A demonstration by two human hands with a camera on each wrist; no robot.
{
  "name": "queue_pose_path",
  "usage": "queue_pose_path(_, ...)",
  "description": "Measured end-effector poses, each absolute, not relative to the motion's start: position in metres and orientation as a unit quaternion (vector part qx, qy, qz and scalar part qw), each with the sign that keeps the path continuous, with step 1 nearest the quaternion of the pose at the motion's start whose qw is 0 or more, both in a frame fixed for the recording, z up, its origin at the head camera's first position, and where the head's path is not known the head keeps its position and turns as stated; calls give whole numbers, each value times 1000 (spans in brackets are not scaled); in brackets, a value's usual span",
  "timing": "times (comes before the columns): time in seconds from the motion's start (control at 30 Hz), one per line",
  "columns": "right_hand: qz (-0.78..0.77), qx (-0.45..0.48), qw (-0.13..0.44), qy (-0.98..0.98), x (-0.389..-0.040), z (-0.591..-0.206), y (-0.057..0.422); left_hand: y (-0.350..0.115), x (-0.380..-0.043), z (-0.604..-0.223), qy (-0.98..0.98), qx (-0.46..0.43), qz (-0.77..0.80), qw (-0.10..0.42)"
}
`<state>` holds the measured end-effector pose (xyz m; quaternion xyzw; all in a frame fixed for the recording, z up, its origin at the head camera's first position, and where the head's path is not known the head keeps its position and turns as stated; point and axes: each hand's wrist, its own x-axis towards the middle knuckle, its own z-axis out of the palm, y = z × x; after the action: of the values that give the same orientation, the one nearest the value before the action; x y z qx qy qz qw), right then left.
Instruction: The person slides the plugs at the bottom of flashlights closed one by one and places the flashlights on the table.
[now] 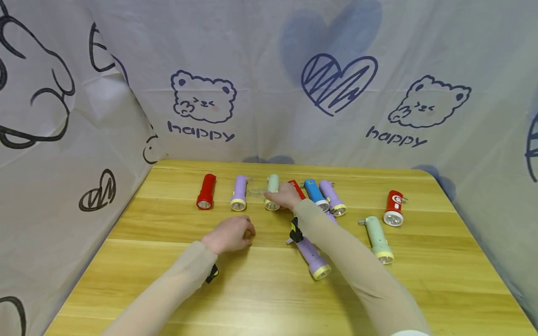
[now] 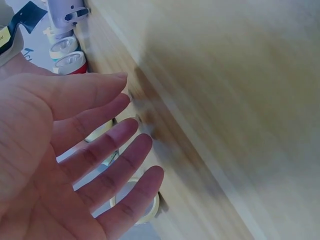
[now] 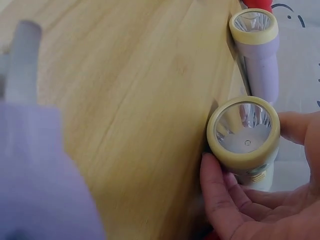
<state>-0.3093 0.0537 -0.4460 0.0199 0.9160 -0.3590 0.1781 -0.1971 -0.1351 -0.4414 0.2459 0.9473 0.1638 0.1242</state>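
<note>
My right hand (image 1: 286, 196) pinches a pale green flashlight (image 1: 273, 182) near its lens end, thumb on one side and fingers on the other. The right wrist view shows the yellow rim and reflector of this flashlight (image 3: 244, 140) facing the camera, lying on the table. Just left of it lies a purple flashlight (image 1: 239, 190), then a red flashlight (image 1: 207, 188). My left hand (image 1: 229, 233) hovers low by the wooden table, nearer to me than these. Its fingers look loosely extended in the left wrist view, with nothing in the palm (image 2: 30, 190).
Right of my right hand stand close together a partly hidden red flashlight (image 1: 296, 187), a blue one (image 1: 313, 190) and a purple one (image 1: 330, 195). Another purple flashlight (image 1: 310, 255) lies under my right forearm. Farther right are a green one (image 1: 376, 235) and a red-and-white one (image 1: 394, 205).
</note>
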Motion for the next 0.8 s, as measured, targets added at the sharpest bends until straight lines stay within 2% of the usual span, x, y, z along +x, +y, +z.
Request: queue_pose_path(0.8,-375,1,170,911,-299,-441,66,-134,-199,-438,947,239,165,141)
